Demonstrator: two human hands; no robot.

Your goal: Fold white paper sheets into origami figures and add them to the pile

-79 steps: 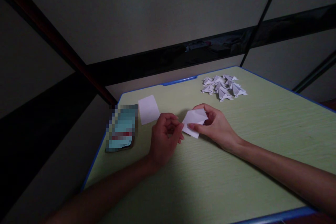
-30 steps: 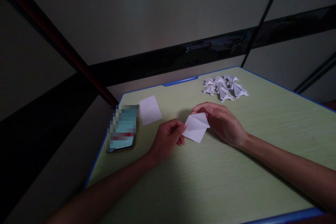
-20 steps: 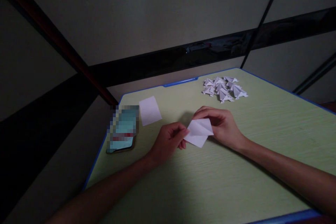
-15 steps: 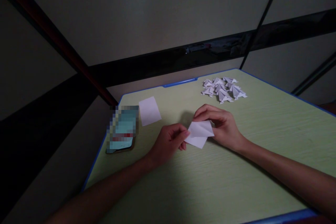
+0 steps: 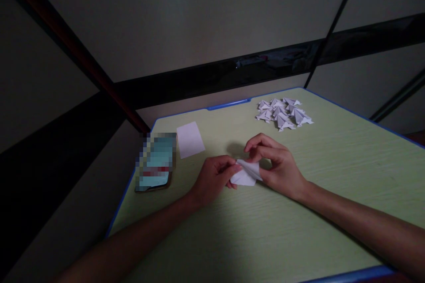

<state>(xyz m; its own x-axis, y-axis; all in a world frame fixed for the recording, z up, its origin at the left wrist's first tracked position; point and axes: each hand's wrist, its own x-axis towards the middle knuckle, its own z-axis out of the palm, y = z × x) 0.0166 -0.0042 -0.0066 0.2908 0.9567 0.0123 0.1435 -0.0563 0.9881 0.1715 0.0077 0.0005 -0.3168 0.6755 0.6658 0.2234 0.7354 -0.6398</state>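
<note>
Compared with half a second ago, your right hand (image 5: 283, 171) has shifted its fingers over the folded paper (image 5: 246, 176), and its flap, which lay broad and fairly flat then, is now raised in a ridge and looks narrower. That change suggests the fold itself is being worked now, with the sheet no longer merely held; whether a sharp crease has formed is too small to tell.

You have the paper between your two hands, just above or against the pale green table (image 5: 318, 221); I can't tell which. Taking the paper as the centre of the dial, your left hand (image 5: 210, 180) sits at 9 o'clock, thumb on top and fingers curled beneath, pinching its left corner in nearly the same grip as half a second ago. Your right hand is at 3 o'clock, fingers arched, one fingertip at the upper edge and the thumb at the right edge. The thumb's tip is hidden, so I can't tell whether that hand truly pinches.

At 10 o'clock from the paper lies a loose white sheet (image 5: 191, 140), flat and untouched. Just beside it, at 9 o'clock, is the phone (image 5: 162, 181), partly blurred out. A cluster of folded paper figures (image 5: 282, 121) sits at 1 o'clock, well apart from your fingers.
</note>
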